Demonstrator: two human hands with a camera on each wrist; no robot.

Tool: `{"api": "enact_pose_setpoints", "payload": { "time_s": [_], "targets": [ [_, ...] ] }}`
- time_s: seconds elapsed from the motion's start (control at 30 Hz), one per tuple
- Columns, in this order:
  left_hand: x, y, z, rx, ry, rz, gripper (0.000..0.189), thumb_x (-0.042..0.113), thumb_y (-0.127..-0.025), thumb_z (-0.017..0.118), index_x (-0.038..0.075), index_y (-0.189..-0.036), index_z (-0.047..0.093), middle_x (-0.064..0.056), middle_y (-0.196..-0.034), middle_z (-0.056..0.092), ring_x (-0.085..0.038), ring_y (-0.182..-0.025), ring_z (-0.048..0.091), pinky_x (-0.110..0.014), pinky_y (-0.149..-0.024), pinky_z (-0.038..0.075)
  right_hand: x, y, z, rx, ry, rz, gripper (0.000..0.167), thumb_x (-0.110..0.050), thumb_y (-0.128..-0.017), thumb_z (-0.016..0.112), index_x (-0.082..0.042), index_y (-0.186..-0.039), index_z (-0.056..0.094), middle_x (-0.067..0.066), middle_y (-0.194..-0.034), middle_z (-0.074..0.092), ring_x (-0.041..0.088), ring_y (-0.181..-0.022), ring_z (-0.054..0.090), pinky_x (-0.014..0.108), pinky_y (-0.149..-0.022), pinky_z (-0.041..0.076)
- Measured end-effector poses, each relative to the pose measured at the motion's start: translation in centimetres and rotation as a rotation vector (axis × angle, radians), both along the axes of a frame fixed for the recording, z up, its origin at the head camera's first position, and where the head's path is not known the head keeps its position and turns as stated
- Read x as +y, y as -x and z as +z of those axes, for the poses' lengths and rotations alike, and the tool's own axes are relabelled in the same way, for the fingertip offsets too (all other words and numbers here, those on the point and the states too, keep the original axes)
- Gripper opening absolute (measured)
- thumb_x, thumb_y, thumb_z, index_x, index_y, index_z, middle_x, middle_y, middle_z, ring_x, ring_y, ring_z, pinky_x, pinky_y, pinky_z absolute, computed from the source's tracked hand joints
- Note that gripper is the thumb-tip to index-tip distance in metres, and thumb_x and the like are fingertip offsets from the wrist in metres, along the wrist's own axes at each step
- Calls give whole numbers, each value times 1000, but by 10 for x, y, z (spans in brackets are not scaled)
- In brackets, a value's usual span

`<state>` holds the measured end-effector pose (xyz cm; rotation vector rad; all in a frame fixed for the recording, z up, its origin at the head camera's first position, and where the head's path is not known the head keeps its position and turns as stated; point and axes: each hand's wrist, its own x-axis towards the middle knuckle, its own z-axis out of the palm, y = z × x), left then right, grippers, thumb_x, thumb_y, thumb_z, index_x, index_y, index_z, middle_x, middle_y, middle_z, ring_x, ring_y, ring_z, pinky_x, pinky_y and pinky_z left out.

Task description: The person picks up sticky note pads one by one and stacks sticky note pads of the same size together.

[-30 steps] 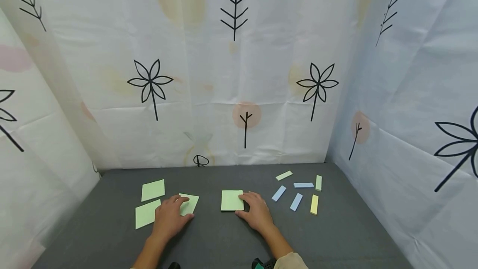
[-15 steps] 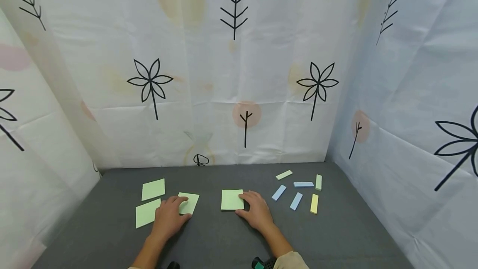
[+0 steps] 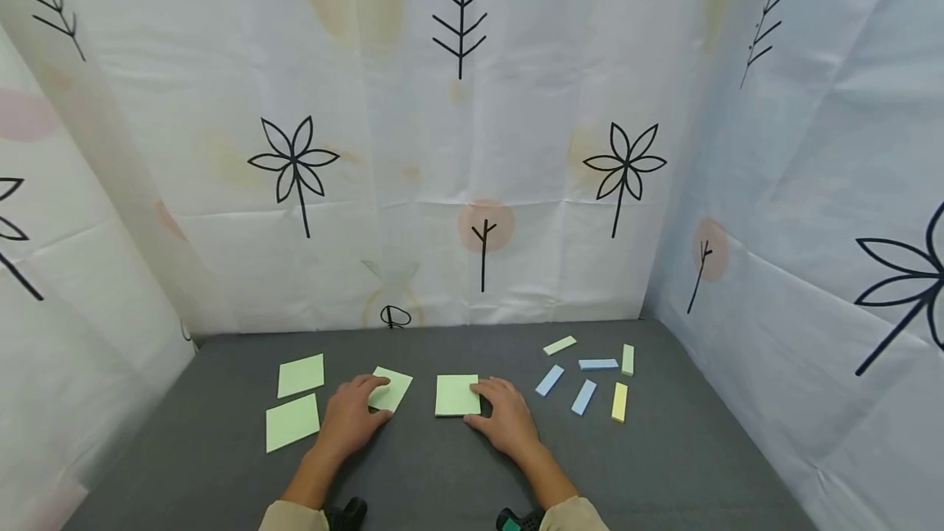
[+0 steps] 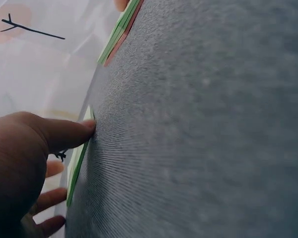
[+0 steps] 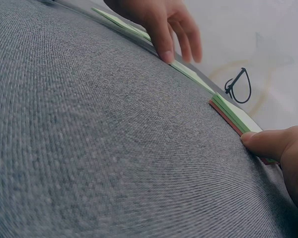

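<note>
My left hand (image 3: 349,419) pinches a thin light green square (image 3: 398,389) at its left side, thumb on the near edge and fingers at the far one. The square lies turned at an angle on the grey table. To its right, my right hand (image 3: 509,419) holds the right side of a neat stack of squares (image 3: 451,397) between thumb and fingers. In the right wrist view the stack (image 5: 233,115) shows green layers over a reddish bottom one. A narrow gap separates the single square from the stack.
Two more green squares, a far one (image 3: 301,375) and a near one (image 3: 291,423), lie left of my left hand. On the right lie several small strips: blue (image 3: 584,397), yellow (image 3: 619,402) and pale green (image 3: 628,360). A patterned white curtain (image 3: 546,269) stands behind the table.
My left hand has slid the green square to the right and slightly away, nearer the stack, uncovering the near left square. The right hand and its stack stay in place.
</note>
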<state>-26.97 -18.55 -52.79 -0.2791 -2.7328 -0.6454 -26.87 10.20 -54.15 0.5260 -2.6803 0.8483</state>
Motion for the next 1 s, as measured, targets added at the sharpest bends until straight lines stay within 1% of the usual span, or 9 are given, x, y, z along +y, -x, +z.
{"api": "enact_pose_setpoints", "payload": {
  "time_s": [0.13,0.27,0.37,0.43,0.53,0.63,0.77,0.83,1.0],
  "targets": [
    [1,5,1,2,-14,-78,48,20,-75,84,14,-119,67,-12,-124,61,-40,-115,54,-60,-93,40,-1,-1,0,5,5,3,52,-31,-81,79,-10,-126,65,7,-129,60,31,-127,48,53,-99,40],
    [2,7,1,-2,-9,-116,46,25,-76,83,17,-119,68,-9,-123,61,-38,-115,54,-59,-94,40,-1,-1,0,-1,8,3,52,-31,-81,80,-10,-126,65,8,-129,60,31,-127,48,54,-99,39],
    [6,9,2,6,27,-109,47,33,-78,81,17,-120,67,-9,-123,61,-38,-113,55,-58,-92,41,-1,-1,-1,-2,9,-2,52,-31,-81,80,-11,-126,65,8,-130,60,31,-127,48,54,-99,39],
    [9,9,2,23,57,-93,49,38,-79,79,16,-120,67,-10,-123,61,-39,-111,55,-58,-90,42,-1,0,-1,-1,7,-5,52,-31,-81,79,-11,-126,65,7,-130,60,31,-127,48,54,-99,39],
    [13,10,0,54,97,-63,49,41,-78,79,15,-119,68,-11,-121,62,-39,-108,56,-57,-86,45,-1,0,-1,2,4,-3,52,-31,-80,80,-11,-126,65,8,-129,60,31,-127,48,54,-99,39],
    [16,10,0,80,117,-45,39,38,-77,80,16,-108,70,-11,-117,63,-38,-103,57,-56,-82,46,-1,0,-1,0,5,-2,52,-31,-80,80,-10,-125,65,8,-128,61,31,-127,48,53,-100,39],
    [18,9,2,89,125,-44,25,32,-77,81,17,-92,68,-8,-107,64,-36,-97,58,-53,-81,47,-1,0,-1,3,4,-5,52,-31,-80,80,-11,-125,66,8,-128,61,31,-126,48,53,-100,40],
    [18,10,3,89,134,-49,22,30,-77,81,17,-90,69,-7,-103,64,-35,-96,58,-51,-82,47,-1,1,-1,6,3,-5,52,-31,-80,80,-11,-125,66,8,-128,61,31,-126,49,53,-99,40],
    [19,13,4,83,164,-60,20,30,-78,79,17,-91,72,-6,-98,64,-34,-94,59,-49,-83,48,-1,1,-1,5,5,-1,52,-31,-80,80,-10,-125,65,8,-128,61,31,-126,48,54,-99,39]
  ]
}}
